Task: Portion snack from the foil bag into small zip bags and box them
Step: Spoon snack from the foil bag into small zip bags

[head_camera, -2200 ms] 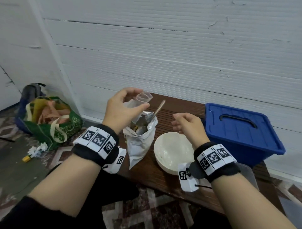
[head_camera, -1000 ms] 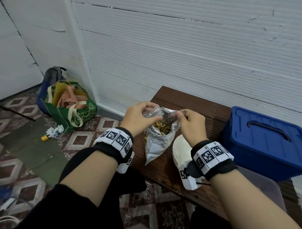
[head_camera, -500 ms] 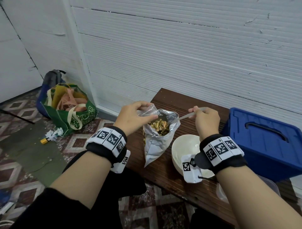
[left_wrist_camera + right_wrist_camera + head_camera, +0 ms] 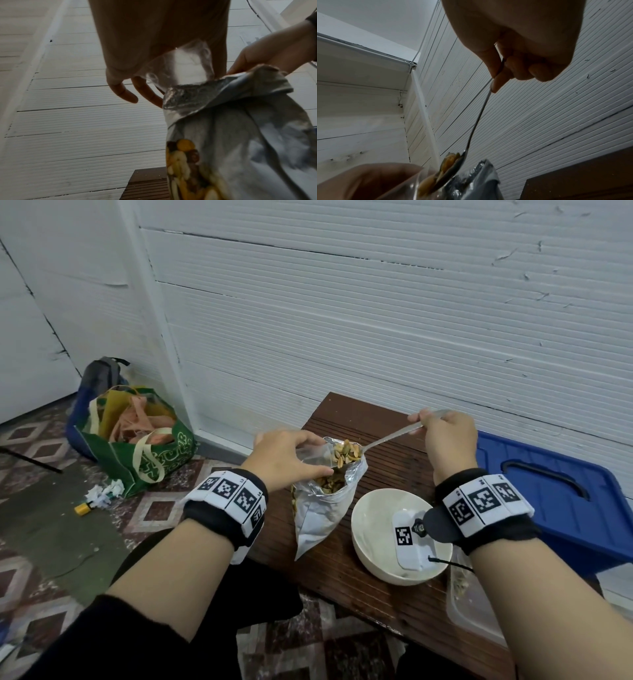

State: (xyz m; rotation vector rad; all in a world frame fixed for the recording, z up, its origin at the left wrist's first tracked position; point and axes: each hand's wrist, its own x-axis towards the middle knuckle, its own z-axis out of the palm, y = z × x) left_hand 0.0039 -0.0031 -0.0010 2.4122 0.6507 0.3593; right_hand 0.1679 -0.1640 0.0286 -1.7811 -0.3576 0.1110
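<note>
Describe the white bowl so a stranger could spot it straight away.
Start at the dark wooden bench against the white wall. The white bowl stands on it between the foil bag and the blue lidded box, below the right hand. It is the only round, open thing there.

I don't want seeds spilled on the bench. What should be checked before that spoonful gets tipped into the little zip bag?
1. Spoon loaded with snack: ok.
2. Right hand grips the handle firmly: ok.
3. Left hand holds the small zip bag at the foil bag mouth: ok.
4. Zip bag mouth open wide enough: cannot tell.
5. Spoon bowl over the foil bag, so strays drop back in: ok.
6. Foil bag steady on the bench: cannot tell.
</note>
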